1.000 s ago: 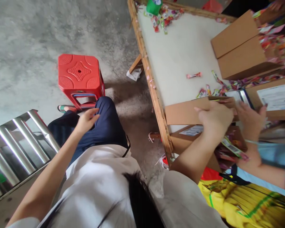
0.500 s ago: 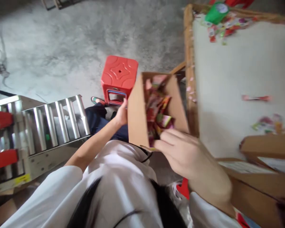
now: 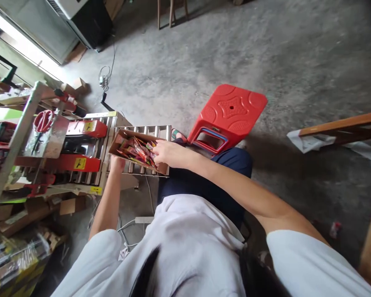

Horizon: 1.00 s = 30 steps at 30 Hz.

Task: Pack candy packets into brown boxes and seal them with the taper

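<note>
An open cardboard box [image 3: 115,145] full of small shiny candy packets [image 3: 139,149] in red, pink and yellow is tilted over the end of a roller conveyor [image 3: 163,131]. My left hand [image 3: 117,163] grips the box at its near left corner, fingers partly hidden beneath it. At the right end of the box, my right hand [image 3: 168,154] is closed over the wall, its bent fingertips touching the packets. Whether the box bottom rests on the rollers cannot be seen.
Left along the conveyor stands a sealing machine with red guards [image 3: 91,128]. A red plastic stool [image 3: 231,108] is ahead of my legs. Cables and a power strip [image 3: 144,220] lie on the floor below. A wooden beam [image 3: 343,126] juts in from the right.
The view has swung left, away from the white-topped table. Both hands have carried the box left from beside the table to over the conveyor, and it is now turned lengthwise along the rollers.
</note>
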Motion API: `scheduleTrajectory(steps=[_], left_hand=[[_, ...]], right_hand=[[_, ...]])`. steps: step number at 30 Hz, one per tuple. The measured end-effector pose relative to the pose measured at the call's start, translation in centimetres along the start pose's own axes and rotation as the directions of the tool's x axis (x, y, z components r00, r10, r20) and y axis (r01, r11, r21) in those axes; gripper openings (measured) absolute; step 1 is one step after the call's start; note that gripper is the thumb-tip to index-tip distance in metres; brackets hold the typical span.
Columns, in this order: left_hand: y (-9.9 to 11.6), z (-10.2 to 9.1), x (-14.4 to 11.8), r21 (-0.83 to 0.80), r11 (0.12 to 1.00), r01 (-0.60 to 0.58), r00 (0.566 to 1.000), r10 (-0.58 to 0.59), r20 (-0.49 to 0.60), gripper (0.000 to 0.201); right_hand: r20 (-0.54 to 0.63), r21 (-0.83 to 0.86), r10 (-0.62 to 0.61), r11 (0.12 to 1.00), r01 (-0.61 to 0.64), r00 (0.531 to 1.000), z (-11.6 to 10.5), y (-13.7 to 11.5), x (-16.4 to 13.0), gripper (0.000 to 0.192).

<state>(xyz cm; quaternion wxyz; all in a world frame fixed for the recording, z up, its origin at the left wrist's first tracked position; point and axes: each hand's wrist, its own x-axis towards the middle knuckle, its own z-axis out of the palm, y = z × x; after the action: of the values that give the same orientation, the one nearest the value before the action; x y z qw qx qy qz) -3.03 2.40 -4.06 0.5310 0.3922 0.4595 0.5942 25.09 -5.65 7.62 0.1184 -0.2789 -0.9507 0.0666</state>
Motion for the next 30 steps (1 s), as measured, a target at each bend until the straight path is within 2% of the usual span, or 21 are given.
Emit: scheduleTrajectory(steps=[2,4,6,8,10,13,15,16,17,18,19,21,23,24,26,27,29,30], left_hand=[[1.4,-1.8,0.1,-0.026,0.998,-0.059,0.998,0.059,-0.007,0.047],[3.2,-3.1,0.3,-0.001,0.995,-0.098,0.995,0.098,0.017,0.047],[5.2,-3.5,0.5,0.085,0.991,-0.108,0.989,0.099,0.109,0.045],[7.1,-3.1,0.7,0.249,0.963,-0.104,0.961,0.032,0.275,0.042],[8.7,-2.1,0.9,0.463,0.879,-0.117,0.892,-0.112,0.439,0.037],[10.8,-0.4,1.1,0.671,0.724,-0.16,0.729,-0.371,0.575,0.036],[11.8,0.0,0.9,0.704,0.687,-0.178,0.612,-0.483,0.626,0.05],[12.2,0.0,0.7,0.706,0.679,-0.2,0.567,-0.507,0.649,0.061],[12.4,-0.2,0.5,0.704,0.671,-0.232,0.543,-0.511,0.666,0.07],[12.6,-0.4,0.3,0.7,0.663,-0.264,0.544,-0.497,0.676,0.075],[12.6,-0.6,0.1,0.701,0.654,-0.284,0.562,-0.479,0.674,0.076],[12.2,-0.9,-0.2,0.721,0.641,-0.261,0.619,-0.462,0.635,0.07],[11.3,-0.8,-0.1,0.758,0.618,-0.21,0.693,-0.453,0.561,0.059],[10.7,-0.5,0.0,0.784,0.586,-0.204,0.736,-0.437,0.518,0.054],[9.6,0.2,0.3,0.849,0.479,-0.224,0.823,-0.374,0.427,0.045],[9.2,0.7,0.4,0.882,0.403,-0.245,0.863,-0.324,0.388,0.042],[8.5,1.4,0.4,0.933,0.208,-0.294,0.926,-0.179,0.332,0.041],[8.4,1.7,0.4,0.944,0.106,-0.313,0.942,-0.095,0.323,0.044]], right_hand=[[-0.193,0.187,0.008,0.982,0.029,0.981,1.3,0.4,-0.8,0.026],[-0.37,0.355,0.072,0.932,0.069,0.926,2.3,0.5,-1.5,0.029],[-0.417,0.435,0.096,0.894,0.105,0.904,3.5,0.5,-0.9,0.023],[-0.345,0.443,0.067,0.891,0.1,0.936,4.8,0.6,1.1,0.022],[-0.183,0.4,0.088,0.916,-0.008,0.979,6.3,0.7,3.5,0.026],[0.036,0.251,0.194,0.948,-0.196,0.98,7.7,0.5,6.2,0.024],[0.074,0.167,0.216,0.96,-0.225,0.974,8.1,0.2,6.7,0.025],[0.066,0.145,0.218,0.963,-0.226,0.974,8.1,0.2,6.7,0.026],[0.054,0.14,0.216,0.965,-0.221,0.975,8.1,0.2,6.6,0.027],[0.047,0.155,0.204,0.966,-0.209,0.978,8.0,0.4,6.5,0.026],[0.046,0.199,0.179,0.962,-0.184,0.983,8.0,0.7,6.4,0.024],[0.03,0.381,0.103,0.918,-0.107,0.994,7.8,1.6,6.3,0.027],[-0.081,0.613,0.092,0.789,-0.023,0.992,7.7,2.4,6.1,0.038],[-0.163,0.706,0.131,0.708,0.023,0.978,7.6,2.6,6.0,0.043],[-0.313,0.804,0.252,0.583,0.115,0.916,7.5,2.5,5.3,0.045],[-0.368,0.817,0.312,0.558,0.145,0.876,7.4,2.1,4.8,0.044],[-0.445,0.797,0.409,0.586,0.144,0.797,7.3,0.9,3.4,0.042],[-0.473,0.771,0.447,0.627,0.111,0.759,7.3,0.2,2.7,0.04]])
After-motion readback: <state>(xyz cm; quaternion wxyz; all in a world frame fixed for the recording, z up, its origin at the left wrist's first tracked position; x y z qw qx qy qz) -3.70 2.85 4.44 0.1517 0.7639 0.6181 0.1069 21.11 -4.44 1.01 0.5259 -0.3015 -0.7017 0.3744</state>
